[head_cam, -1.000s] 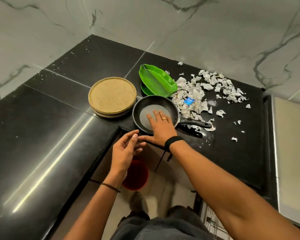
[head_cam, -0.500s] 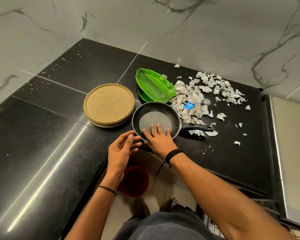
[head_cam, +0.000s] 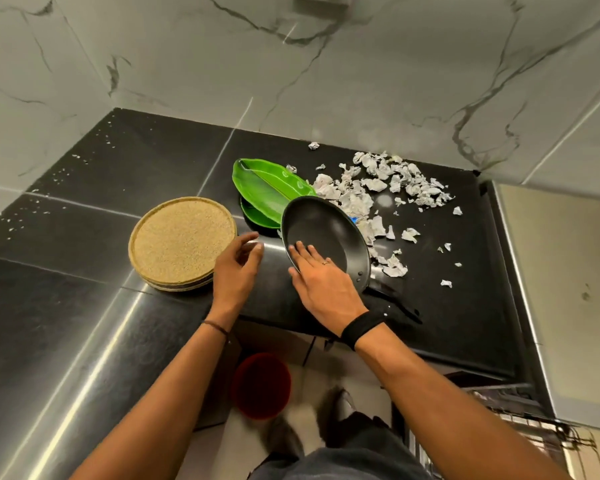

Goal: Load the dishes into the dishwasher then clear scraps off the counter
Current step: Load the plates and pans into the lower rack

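Observation:
A black frying pan (head_cam: 323,230) is tilted up off the black counter, its handle (head_cam: 395,303) pointing toward me at the right. My right hand (head_cam: 321,278) grips the pan's near rim, fingers lying inside it. My left hand (head_cam: 238,268) hovers open just left of the pan, touching nothing. Two green leaf-shaped plates (head_cam: 264,188) lie stacked behind the pan. A stack of round tan plates (head_cam: 182,242) sits to the left. Torn paper scraps (head_cam: 385,188) are strewn over the counter's right part.
The black counter (head_cam: 84,306) is L-shaped, with marble walls behind. A red bin (head_cam: 261,384) stands on the floor below the counter edge. The dishwasher's wire rack (head_cam: 520,431) shows at the lower right, beside a pale appliance top (head_cam: 561,289).
The pan lay flat under my right hand; now that hand has tipped it up on edge. My left hand moved away from the right one. The view has shifted lower.

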